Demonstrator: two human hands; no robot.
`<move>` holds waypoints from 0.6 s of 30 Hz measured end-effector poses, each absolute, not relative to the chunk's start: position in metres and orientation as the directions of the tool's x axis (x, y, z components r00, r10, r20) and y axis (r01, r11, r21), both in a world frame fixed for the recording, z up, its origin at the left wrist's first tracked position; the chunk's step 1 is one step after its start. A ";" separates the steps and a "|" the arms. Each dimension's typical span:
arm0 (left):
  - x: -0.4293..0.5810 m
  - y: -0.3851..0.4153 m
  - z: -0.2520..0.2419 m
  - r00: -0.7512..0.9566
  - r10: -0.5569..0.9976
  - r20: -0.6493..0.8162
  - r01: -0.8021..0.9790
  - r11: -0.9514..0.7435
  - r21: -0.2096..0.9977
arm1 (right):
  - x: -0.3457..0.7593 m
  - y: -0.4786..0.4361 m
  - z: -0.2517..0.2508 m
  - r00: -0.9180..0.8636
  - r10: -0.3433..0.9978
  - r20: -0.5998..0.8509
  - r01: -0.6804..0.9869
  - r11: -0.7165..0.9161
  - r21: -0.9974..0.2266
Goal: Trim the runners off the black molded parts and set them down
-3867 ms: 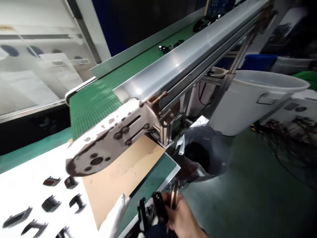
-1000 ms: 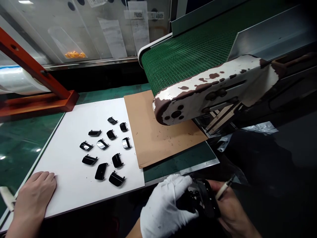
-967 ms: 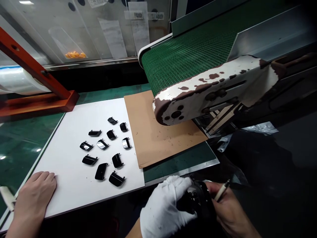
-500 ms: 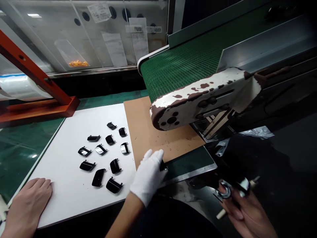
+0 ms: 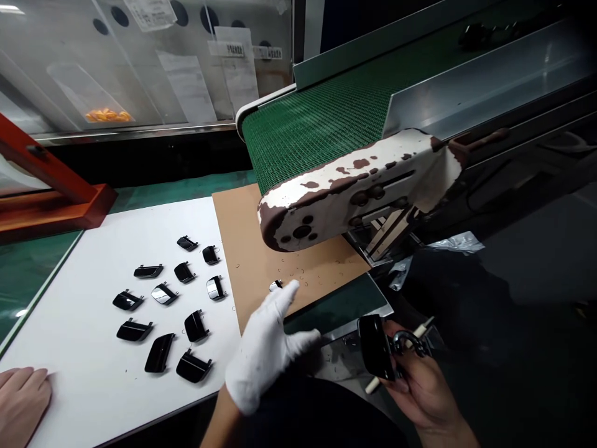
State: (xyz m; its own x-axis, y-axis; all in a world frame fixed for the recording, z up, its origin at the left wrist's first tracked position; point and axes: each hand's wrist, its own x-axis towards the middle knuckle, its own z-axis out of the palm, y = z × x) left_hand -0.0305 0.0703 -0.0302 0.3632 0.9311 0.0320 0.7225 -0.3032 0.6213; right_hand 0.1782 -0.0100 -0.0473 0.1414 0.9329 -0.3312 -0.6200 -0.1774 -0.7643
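My left hand [image 5: 265, 345], in a white glove, is over the cardboard's near edge with fingers stretched out and thumb spread apart. Just past its fingers, a small glossy black-and-white-looking piece [image 5: 275, 285] shows on the cardboard, partly hidden by the glove. At lower right, my bare right hand [image 5: 422, 386] grips a glossy black plastic part [image 5: 374, 345], raised off the table. A curved shiny black piece [image 5: 408, 342] sticks out beside that part; whether they are joined I cannot tell. A pale rod [image 5: 373, 386] passes behind the part in the same hand.
Several black plastic parts [image 5: 159, 353] lie spread over a white board [image 5: 93, 267]. Brown cardboard [image 5: 233, 236] with small curled shavings runs under a green conveyor belt [image 5: 317, 130], whose chipped end frame [image 5: 336, 180] overhangs it. Another person's hand [image 5: 21, 398] rests at far left.
The view has swung a little right. My left fingers have opened from their bent grip near a dark piece. My right hand has come up and turned the black part's face into view.
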 end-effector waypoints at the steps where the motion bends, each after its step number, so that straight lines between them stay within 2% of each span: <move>1: -0.028 0.061 -0.025 0.398 0.916 0.056 0.645 -0.323 0.693 | 0.176 -0.008 -0.046 0.143 0.932 -0.333 -0.617 -0.180 -0.766; 4: -0.015 0.040 -0.015 0.458 0.871 0.175 0.323 -0.347 0.881 | 0.172 -0.005 -0.044 0.140 0.925 -0.353 -0.600 -0.205 -0.773; 7: 0.000 0.031 -0.017 0.438 0.862 0.254 0.164 -0.354 0.921 | 0.167 -0.003 -0.045 0.137 0.916 -0.378 -0.571 -0.239 -0.785; 10: 0.010 0.030 -0.023 0.420 0.855 0.304 0.169 -0.402 0.900 | 0.162 -0.003 -0.044 0.160 0.910 -0.383 -0.525 -0.250 -0.814; 14: 0.012 0.030 -0.028 0.396 0.854 0.337 0.281 -0.462 0.841 | 0.158 -0.001 -0.043 0.184 0.915 -0.360 -0.439 -0.251 -0.863; 18: 0.009 0.030 -0.027 0.448 0.832 0.327 0.350 -0.500 0.792 | 0.156 -0.003 -0.044 0.193 0.916 -0.351 -0.363 -0.265 -0.893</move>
